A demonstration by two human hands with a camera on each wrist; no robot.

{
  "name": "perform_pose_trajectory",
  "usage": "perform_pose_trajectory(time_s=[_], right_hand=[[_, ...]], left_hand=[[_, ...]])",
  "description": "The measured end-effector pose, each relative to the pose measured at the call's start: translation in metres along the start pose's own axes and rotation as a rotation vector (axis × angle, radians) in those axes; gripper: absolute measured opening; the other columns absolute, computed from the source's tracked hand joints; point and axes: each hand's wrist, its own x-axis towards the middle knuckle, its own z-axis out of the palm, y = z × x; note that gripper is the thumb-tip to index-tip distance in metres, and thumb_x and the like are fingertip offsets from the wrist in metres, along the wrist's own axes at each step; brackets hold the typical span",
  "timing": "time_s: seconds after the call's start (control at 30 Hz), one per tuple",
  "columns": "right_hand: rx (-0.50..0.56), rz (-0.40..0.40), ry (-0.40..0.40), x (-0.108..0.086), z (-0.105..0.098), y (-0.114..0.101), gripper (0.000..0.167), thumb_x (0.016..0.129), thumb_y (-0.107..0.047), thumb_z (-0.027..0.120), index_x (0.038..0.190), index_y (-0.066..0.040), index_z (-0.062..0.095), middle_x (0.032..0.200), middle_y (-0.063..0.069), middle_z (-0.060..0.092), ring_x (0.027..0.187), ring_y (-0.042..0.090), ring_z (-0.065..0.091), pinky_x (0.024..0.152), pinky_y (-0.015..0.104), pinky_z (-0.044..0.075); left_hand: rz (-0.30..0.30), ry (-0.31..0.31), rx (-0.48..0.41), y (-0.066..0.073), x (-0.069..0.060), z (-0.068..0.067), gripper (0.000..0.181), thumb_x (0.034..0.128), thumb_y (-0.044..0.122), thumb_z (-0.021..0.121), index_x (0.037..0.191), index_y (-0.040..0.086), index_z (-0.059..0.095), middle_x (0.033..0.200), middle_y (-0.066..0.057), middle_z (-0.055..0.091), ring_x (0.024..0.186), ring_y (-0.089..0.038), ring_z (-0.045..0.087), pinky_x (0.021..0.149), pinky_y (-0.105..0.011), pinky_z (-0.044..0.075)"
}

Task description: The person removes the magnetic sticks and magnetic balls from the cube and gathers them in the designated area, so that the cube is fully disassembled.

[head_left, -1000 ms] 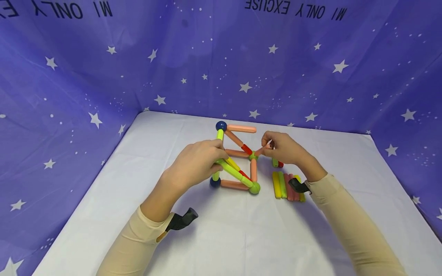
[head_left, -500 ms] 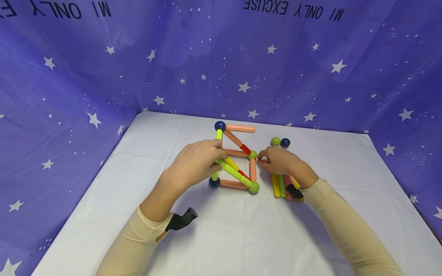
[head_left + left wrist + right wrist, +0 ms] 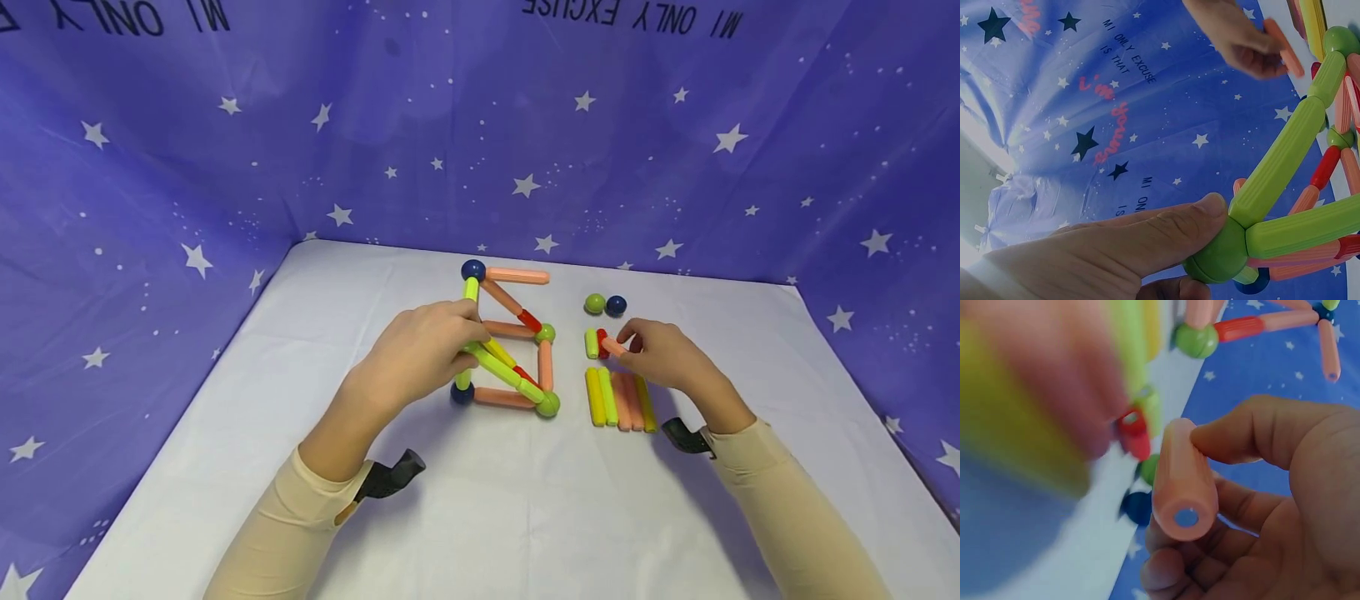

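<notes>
A frame of magnetic rods and balls stands mid-table. My left hand (image 3: 427, 354) pinches its raised green ball (image 3: 1219, 250) between thumb and fingers, and ridged light-green rods (image 3: 1294, 159) run out from that ball. On the table the frame has blue balls (image 3: 473, 271) on its left and green balls (image 3: 548, 404) on its right, joined by orange rods (image 3: 504, 397). My right hand (image 3: 671, 354) pinches an orange rod (image 3: 1185, 475), whose metal tip shows in the right wrist view. In the head view this rod's far end is beside a short red rod (image 3: 603, 343).
Loose yellow, green and orange rods (image 3: 596, 398) lie side by side right of the frame. A short green rod (image 3: 592, 343) lies behind them. Farther back are a loose green ball (image 3: 595, 303) and a blue ball (image 3: 617, 306). Purple star-printed cloth (image 3: 420, 125) walls the white table.
My right hand has drawn away from the frame's right-hand green ball, moving right with the orange rod, to beside the short rods. My left hand has stayed at the top of the frame.
</notes>
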Motion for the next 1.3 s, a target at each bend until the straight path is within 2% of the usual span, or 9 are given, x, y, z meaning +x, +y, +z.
perform_pose_trajectory(time_s=[0.2,0.3,0.43,0.73,0.83,0.97,1.07,1.2,1.3], right_hand=[[0.028,0.127,-0.035,-0.021,0.002,0.028,0.055,0.092,-0.05,0.06,0.115,0.0,0.055,0.078,0.007,0.06,0.068,0.021,0.055,0.058,0.033,0.046],[0.039,0.179,-0.088,-0.03,0.004,0.039,0.053,0.092,-0.047,0.061,0.115,0.001,0.053,0.069,0.005,0.06,0.066,0.021,0.055,0.059,0.034,0.044],[0.043,0.205,-0.136,-0.038,0.009,0.047,0.04,0.089,-0.032,0.064,0.108,0.001,0.055,0.065,0.004,0.061,0.067,0.02,0.055,0.06,0.033,0.042],[0.164,0.207,-0.156,-0.045,0.015,0.042,0.039,0.088,-0.026,0.066,0.11,0.005,0.058,0.078,0.007,0.062,0.067,0.02,0.058,0.061,0.033,0.049],[0.151,0.196,-0.159,-0.046,0.012,0.041,0.036,0.09,-0.024,0.062,0.109,0.006,0.059,0.077,0.007,0.063,0.067,0.02,0.058,0.061,0.034,0.049],[0.065,0.159,-0.113,-0.043,0.003,0.037,0.034,0.092,-0.023,0.057,0.11,0.006,0.06,0.083,0.009,0.063,0.071,0.021,0.057,0.062,0.034,0.048],[0.016,0.099,-0.005,-0.035,-0.004,0.027,0.034,0.091,-0.023,0.057,0.112,0.004,0.06,0.09,0.012,0.063,0.075,0.024,0.057,0.064,0.036,0.048],[0.035,-0.063,0.17,-0.02,-0.011,0.0,0.031,0.089,-0.017,0.059,0.114,0.002,0.058,0.102,0.015,0.062,0.088,0.029,0.057,0.074,0.042,0.05],[0.061,-0.211,0.249,-0.007,-0.014,-0.028,0.036,0.089,-0.017,0.062,0.121,-0.001,0.054,0.114,0.015,0.057,0.099,0.031,0.055,0.084,0.047,0.048]], left_hand=[[-0.004,-0.002,-0.004,0.0,-0.002,-0.002,0.021,0.0817,0.015,0.08,0.101,0.02,0.076,0.091,0.007,0.056,0.078,-0.009,0.053,0.064,-0.026,0.047],[-0.005,-0.007,-0.003,-0.001,-0.002,-0.002,0.021,0.0817,0.015,0.08,0.102,0.019,0.076,0.091,0.006,0.056,0.077,-0.01,0.052,0.063,-0.026,0.047],[-0.003,-0.009,-0.001,-0.001,-0.002,-0.002,0.022,0.0815,0.014,0.08,0.103,0.018,0.077,0.091,0.006,0.056,0.077,-0.01,0.052,0.063,-0.026,0.047],[0.012,0.013,-0.002,-0.002,-0.001,-0.002,0.021,0.0808,0.013,0.081,0.101,0.017,0.077,0.09,0.005,0.055,0.077,-0.011,0.052,0.063,-0.026,0.047],[0.012,0.009,-0.008,-0.001,-0.001,-0.002,0.021,0.081,0.013,0.081,0.101,0.017,0.077,0.09,0.006,0.056,0.077,-0.011,0.053,0.064,-0.026,0.047],[0.012,0.005,-0.005,0.0,0.0,-0.002,0.02,0.0812,0.013,0.08,0.1,0.018,0.077,0.091,0.006,0.056,0.078,-0.01,0.053,0.064,-0.026,0.047],[0.013,0.007,0.002,0.0,0.001,-0.002,0.019,0.0813,0.013,0.08,0.1,0.018,0.077,0.09,0.006,0.056,0.077,-0.01,0.053,0.064,-0.026,0.047],[0.013,0.004,0.007,0.0,0.0,-0.002,0.021,0.0814,0.013,0.08,0.101,0.017,0.077,0.09,0.006,0.056,0.077,-0.01,0.053,0.063,-0.027,0.047],[0.013,0.0,0.004,0.0,0.0,-0.001,0.022,0.0814,0.013,0.08,0.102,0.017,0.077,0.091,0.005,0.056,0.078,-0.011,0.053,0.064,-0.027,0.047]])
